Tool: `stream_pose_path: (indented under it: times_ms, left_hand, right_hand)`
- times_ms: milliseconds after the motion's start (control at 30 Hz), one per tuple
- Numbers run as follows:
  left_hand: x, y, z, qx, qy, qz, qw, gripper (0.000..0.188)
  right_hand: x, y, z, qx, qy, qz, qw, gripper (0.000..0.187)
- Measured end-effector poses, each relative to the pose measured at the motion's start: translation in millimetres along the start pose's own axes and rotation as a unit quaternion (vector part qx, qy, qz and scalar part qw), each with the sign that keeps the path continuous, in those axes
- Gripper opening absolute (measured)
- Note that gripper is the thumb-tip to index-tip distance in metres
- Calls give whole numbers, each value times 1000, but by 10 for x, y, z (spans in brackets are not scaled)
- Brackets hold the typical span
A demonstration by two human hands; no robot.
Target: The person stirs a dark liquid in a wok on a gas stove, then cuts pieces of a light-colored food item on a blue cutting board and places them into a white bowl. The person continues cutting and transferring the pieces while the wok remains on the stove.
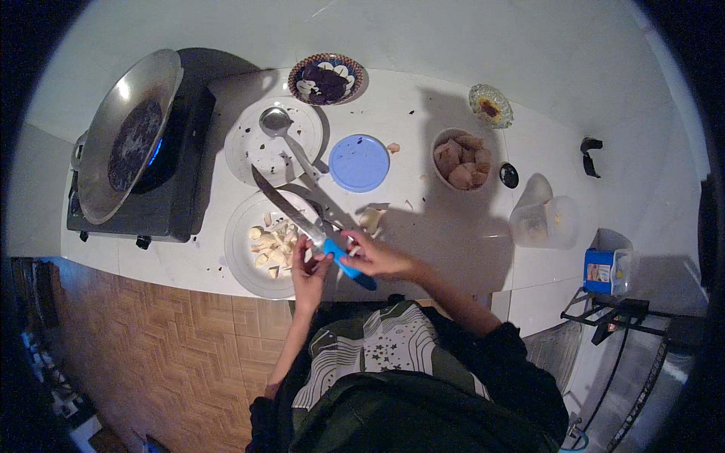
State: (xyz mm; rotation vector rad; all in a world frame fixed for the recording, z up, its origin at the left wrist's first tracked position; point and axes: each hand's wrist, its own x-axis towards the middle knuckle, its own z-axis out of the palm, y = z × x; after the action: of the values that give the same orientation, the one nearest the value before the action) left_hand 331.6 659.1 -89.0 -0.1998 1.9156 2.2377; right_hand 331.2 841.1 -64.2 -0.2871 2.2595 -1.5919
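My right hand (371, 257) is wrapped around the blue handle of a kitchen knife (285, 205), its blade slanting up to the left over two plates. Close beside the handle, my left hand (307, 275) has its thumb and fingers drawn together at the plate's right edge. What those fingers pinch, if anything, is too small to make out. Under the blade lies a white plate (240, 273) with pale peeled cloves and cut pieces (273, 248), which look like garlic. A pale piece like a bulb or its skin (370, 219) rests on the counter beyond my right hand.
A tilted wok (168, 75) sits over a blue flame on the black stove (181, 215) at left. Farther back are a plate with a ladle (276, 121), a patterned bowl (293, 84) and a blue lid (359, 162). A bowl of meat chunks (462, 162) and a clear container (563, 223) stand right.
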Motion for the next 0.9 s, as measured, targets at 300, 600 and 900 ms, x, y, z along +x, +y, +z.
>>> stream_pose_path:
  times_ms: [300, 600, 900]
  left_hand:
    - [512, 155, 513, 336, -220, 224, 888, 44]
    - [714, -42, 785, 483, -254, 209, 812, 57]
    - [1372, 275, 915, 387, -138, 267, 872, 45]
  right_hand:
    - [-779, 139, -383, 94, 270, 187, 940, 42]
    - [-1232, 130, -443, 257, 358, 168, 882, 39]
    - [-1186, 486, -364, 210, 255, 213, 919, 32]
